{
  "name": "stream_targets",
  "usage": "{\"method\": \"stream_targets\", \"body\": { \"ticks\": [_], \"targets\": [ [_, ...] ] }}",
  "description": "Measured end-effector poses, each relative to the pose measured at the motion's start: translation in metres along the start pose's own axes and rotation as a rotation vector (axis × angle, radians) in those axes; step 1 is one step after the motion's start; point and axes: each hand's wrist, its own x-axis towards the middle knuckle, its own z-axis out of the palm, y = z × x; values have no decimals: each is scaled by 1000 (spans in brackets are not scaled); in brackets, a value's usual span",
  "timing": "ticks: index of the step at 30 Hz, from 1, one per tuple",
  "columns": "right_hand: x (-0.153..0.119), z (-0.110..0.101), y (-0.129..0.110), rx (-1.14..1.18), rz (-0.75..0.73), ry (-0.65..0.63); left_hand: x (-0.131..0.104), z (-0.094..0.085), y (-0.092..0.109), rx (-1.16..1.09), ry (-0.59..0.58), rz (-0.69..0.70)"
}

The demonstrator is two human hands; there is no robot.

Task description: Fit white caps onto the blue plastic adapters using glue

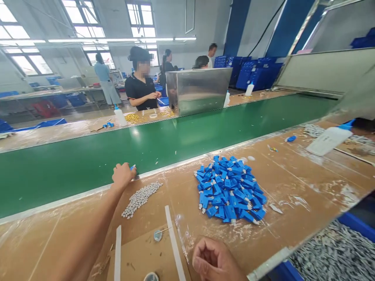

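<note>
My left hand (123, 174) reaches to the near edge of the green conveyor belt (88, 160), its fingers closed on a small blue plastic piece (133, 168) that shows only in part. Beside that wrist lies a patch of small grey round pieces (141, 198). Low in the view, my right hand (216, 260) is curled shut above the brown work surface; whatever its fingertips may pinch is hidden. A heap of blue plastic pieces with whitish ends (230, 189) lies beyond it. Left of my right hand, a thin stick rests in a small dish (158, 235).
A white squeeze bottle (329, 140) lies tilted at the right. Below the table edge stands a blue bin (290, 271) of grey parts. Across the belt, a co-worker (143, 84) handles something beside a metal box (202, 91) and yellow pieces (133, 118).
</note>
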Motion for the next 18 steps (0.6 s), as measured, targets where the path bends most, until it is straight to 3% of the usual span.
{"method": "stream_targets", "body": {
  "ticks": [3, 8, 11, 14, 18],
  "targets": [
    [-9, -12, -2, -73, -54, 46, 9, 32, -17, 285, -54, 119],
    [-4, -5, -8, -141, -65, 46, -19, 132, -45, 554, -461, 330],
    [-3, 1, -8, -171, -82, 51, -33, 172, -49, 654, -577, 403],
    [-8, 0, -6, -178, -84, 62, -39, 184, -47, 720, -597, 426],
    [-18, -5, -7, -203, -39, 106, -47, 175, -36, 706, -493, 390]
  ]
}}
